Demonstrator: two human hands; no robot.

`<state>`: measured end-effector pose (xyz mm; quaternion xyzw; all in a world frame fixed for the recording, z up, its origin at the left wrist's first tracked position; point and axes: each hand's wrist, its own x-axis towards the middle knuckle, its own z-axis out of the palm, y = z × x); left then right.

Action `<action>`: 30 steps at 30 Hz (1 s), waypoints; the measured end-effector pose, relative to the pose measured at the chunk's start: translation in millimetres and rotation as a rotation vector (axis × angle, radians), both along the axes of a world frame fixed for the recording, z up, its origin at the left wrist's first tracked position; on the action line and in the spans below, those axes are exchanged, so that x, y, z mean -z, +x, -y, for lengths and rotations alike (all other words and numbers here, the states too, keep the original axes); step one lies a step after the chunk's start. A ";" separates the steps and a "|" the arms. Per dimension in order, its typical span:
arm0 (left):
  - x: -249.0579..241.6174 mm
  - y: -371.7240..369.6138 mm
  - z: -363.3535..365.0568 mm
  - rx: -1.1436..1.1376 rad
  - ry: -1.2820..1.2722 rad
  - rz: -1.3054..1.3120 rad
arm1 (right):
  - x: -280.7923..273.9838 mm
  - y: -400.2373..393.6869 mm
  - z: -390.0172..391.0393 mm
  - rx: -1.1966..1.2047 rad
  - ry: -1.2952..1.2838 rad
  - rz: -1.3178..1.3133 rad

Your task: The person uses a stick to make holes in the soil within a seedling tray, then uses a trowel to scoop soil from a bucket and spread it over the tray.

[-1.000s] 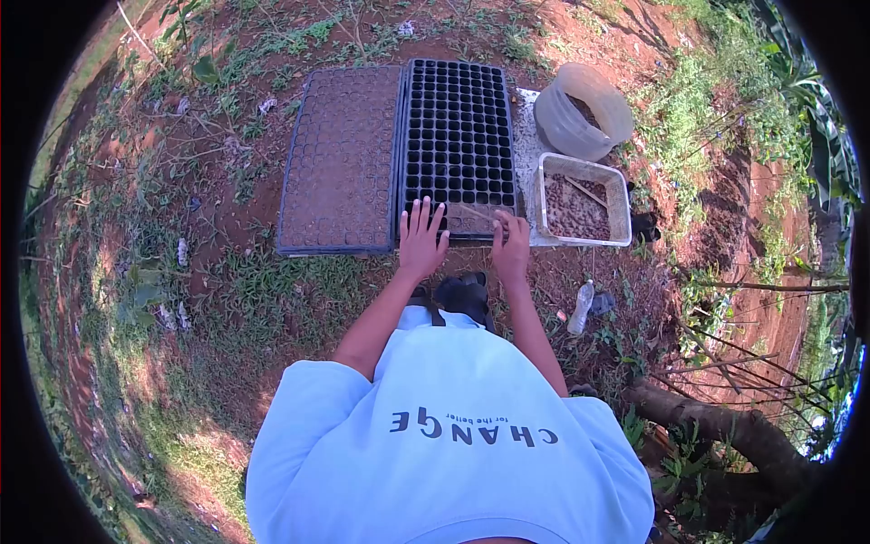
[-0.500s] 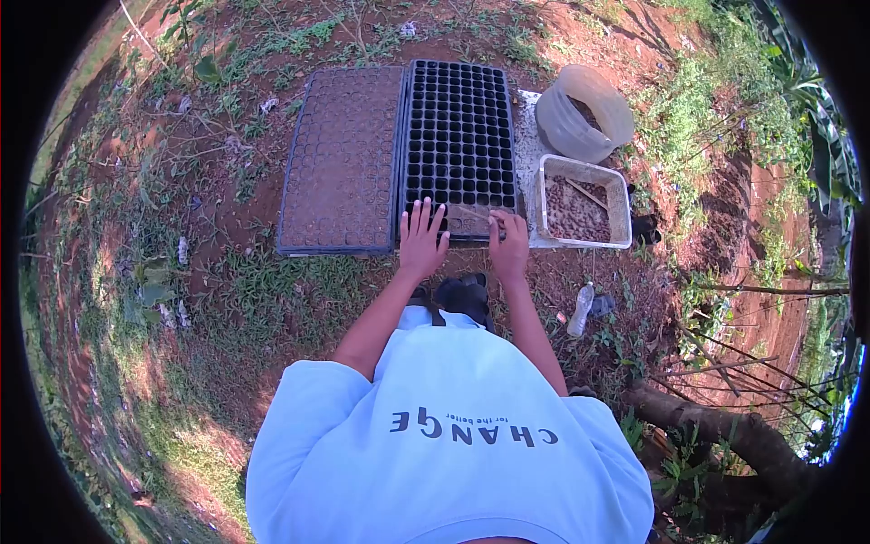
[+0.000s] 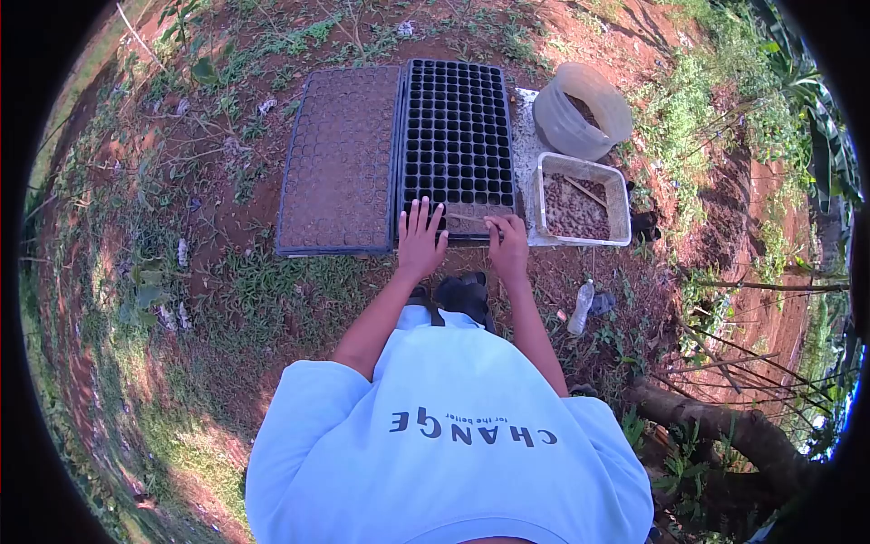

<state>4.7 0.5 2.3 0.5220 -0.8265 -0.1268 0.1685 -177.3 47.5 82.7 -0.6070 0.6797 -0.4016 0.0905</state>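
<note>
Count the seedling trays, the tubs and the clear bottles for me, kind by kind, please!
Soil-filled seedling tray: 1
Mostly empty seedling tray: 1
Round translucent tub: 1
Rectangular white tub: 1
Clear plastic bottle: 1
Total: 5

The pale shirt (image 3: 450, 458) reads "CHANGE" (upside down here) and, apparently, smaller, "for the better".

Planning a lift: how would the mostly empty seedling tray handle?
Probably light for its size: most cells of the seedling tray look empty. Likely heavier at the near end, where soil fills some cells. May flex, given its long, thin-ribbed grid.
</note>
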 end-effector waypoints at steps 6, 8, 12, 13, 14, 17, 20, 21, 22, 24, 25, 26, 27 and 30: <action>0.8 1.2 -0.1 -0.005 0.007 -0.006 | -0.4 2.9 1.4 -0.078 -0.018 -0.044; 1.1 1.4 -0.2 -0.002 0.013 -0.010 | -4.8 -0.9 -0.2 -0.073 -0.036 -0.128; 1.5 1.5 0.1 0.005 0.018 -0.009 | -6.4 -3.1 -0.1 -0.045 -0.046 -0.100; 1.2 1.3 -0.3 0.001 0.019 -0.004 | -6.8 -0.9 1.0 -0.054 -0.061 -0.103; 0.7 1.2 -0.2 -0.003 0.019 0.002 | -7.7 0.7 2.0 -0.063 -0.078 -0.106; 2.2 1.1 -0.2 -0.004 0.010 -0.005 | -2.8 1.0 0.8 -0.065 -0.058 -0.101; 1.8 1.5 0.0 -0.003 0.012 -0.010 | -2.4 -0.7 -5.5 -0.051 -0.051 -0.111; 2.3 1.7 -0.3 -0.004 0.013 -0.011 | -2.8 0.6 -5.6 -0.052 -0.050 -0.111; 2.7 1.8 -0.4 -0.005 0.009 -0.013 | -2.9 2.5 -5.6 -0.049 -0.056 -0.080; 2.3 1.7 -0.3 -0.003 0.004 -0.014 | -1.8 5.0 -4.9 -0.045 -0.062 -0.048; 1.6 1.8 -0.6 -0.002 -0.007 -0.018 | -0.4 5.9 -4.2 -0.058 -0.049 -0.046; 0.7 1.6 -0.4 -0.001 -0.018 -0.022 | 0.5 6.1 -3.8 -0.070 -0.037 -0.045; 0.2 1.3 0.0 0.002 -0.020 -0.024 | 0.3 4.9 -3.7 -0.068 -0.040 -0.047; -0.9 1.5 -0.4 0.000 -0.008 -0.019 | -0.4 0.2 -5.6 -0.090 -0.078 -0.077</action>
